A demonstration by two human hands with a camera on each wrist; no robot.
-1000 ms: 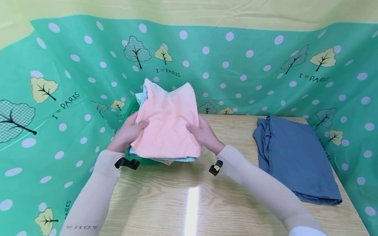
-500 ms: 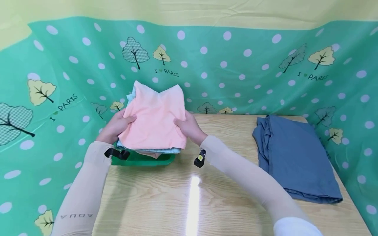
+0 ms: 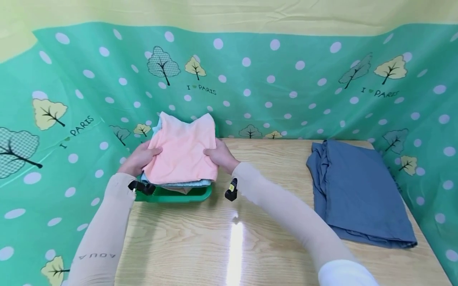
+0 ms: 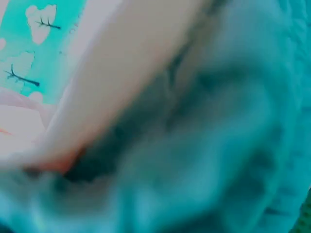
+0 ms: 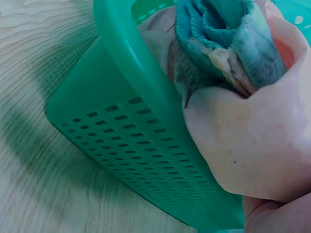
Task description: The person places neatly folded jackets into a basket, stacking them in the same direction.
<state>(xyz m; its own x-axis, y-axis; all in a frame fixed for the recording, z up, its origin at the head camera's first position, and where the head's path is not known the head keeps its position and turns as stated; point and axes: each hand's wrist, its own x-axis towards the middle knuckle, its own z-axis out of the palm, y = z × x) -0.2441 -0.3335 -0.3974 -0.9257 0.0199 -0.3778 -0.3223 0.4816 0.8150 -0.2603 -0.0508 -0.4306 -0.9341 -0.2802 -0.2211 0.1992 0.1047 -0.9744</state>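
Note:
A folded pink cloth point(image 3: 182, 155), lying on a folded light-blue cloth point(image 3: 195, 183), is held over the mouth of a green plastic basket point(image 3: 186, 198). My left hand point(image 3: 139, 158) grips the stack's left side, thumb on top. On the opposite side my right hand point(image 3: 222, 155) grips it the same way. In the right wrist view, the rolled edge of the blue cloth point(image 5: 214, 34) shows beside the hand point(image 5: 252, 136), just inside the basket's rim point(image 5: 129, 58). Some beige fabric point(image 3: 182, 190) hangs below the stack. The left wrist view is mostly blurred cloth.
A folded dark-blue fabric piece point(image 3: 361, 194) lies on the right of the wooden table point(image 3: 179, 242). Green dotted curtains point(image 3: 272, 91) enclose the back and both sides. The basket stands close to the left curtain.
Both hands have carried the cloth stack left, then lowered it towards the basket. More of the basket's front rim shows now. The dark-blue fabric has stayed put.

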